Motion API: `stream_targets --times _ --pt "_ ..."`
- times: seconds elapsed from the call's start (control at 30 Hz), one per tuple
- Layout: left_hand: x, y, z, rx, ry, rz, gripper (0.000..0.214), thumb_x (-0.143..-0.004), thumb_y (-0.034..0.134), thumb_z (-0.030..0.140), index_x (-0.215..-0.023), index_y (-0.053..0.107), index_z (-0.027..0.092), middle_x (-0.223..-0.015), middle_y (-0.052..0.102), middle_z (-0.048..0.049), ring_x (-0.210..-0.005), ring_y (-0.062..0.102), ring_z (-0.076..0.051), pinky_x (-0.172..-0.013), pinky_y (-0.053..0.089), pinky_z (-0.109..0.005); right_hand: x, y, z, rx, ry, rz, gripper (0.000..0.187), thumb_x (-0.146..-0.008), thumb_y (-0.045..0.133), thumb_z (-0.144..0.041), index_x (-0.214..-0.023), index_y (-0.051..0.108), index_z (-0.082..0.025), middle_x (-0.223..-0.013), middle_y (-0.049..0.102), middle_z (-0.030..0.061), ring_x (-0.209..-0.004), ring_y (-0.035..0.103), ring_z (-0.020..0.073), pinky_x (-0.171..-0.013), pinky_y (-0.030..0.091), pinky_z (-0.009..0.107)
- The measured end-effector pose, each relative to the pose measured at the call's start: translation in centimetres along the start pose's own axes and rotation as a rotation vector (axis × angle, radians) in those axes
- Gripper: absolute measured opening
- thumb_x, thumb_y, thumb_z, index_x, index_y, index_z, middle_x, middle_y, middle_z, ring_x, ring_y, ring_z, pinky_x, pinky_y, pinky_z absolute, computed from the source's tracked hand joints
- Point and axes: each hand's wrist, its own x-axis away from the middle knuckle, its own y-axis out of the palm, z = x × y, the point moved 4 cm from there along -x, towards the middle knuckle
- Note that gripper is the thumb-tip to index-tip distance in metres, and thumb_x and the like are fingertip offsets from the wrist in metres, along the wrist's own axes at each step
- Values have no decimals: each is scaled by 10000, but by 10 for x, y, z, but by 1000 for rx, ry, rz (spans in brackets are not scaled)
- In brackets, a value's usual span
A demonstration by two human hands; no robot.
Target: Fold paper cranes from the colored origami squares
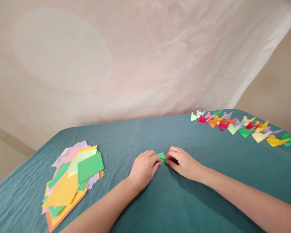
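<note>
A small folded piece of green paper [162, 157] is held between my two hands, near the middle of the table. The fingers of my left hand [145, 166] are closed on its left side. On its right side, the thumb and fingertips of my right hand [181, 161] pinch the edge. Creases and overlapping layers show in the short stretch of paper between the hands; its ends are hidden by my fingers.
Loose coloured paper squares [63, 189] lie in a spread pile at the left. Rows of small folded paper birds [246, 131] stand at the far right. A dark green cloth [126, 136] covers the table, and a pale sheet [140, 64] hangs behind it.
</note>
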Motion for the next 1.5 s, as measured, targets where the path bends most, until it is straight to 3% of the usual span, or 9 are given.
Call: stream_targets --times 0.4,1.17,1.37,1.5 --pt "-3 -2 -4 100 -36 0 158 -867 491 233 -834 642 197 -850 589 -24 -832 552 -158 -770 437 -269 -3 3 7 -131 73 -12 109 -836 546 -201 -746 601 -173 -757 535 14 -717 517 140 -669 401 271" --pt "-8 8 -15 243 -147 127 107 -827 521 225 -771 587 163 -752 569 -17 -705 539 -138 -669 434 -255 -4 5 4 173 168 -6 117 -829 522 -218 -752 596 -172 -816 541 57 -807 491 182 -712 341 300" --pt "-7 12 -16 244 -165 154 73 -815 546 211 -873 542 165 -813 557 -14 -713 538 -133 -673 449 -257 -7 5 4 190 192 -13 109 -807 522 -209 -732 591 -171 -811 553 57 -802 508 185 -708 340 297" --pt "-5 3 -6 108 -77 139 110 -850 501 196 -947 550 179 -933 551 -40 -839 547 -156 -761 450 -285 -9 5 5 202 200 -11 113 -799 519 -206 -722 595 -173 -802 562 60 -802 513 190 -711 338 300"
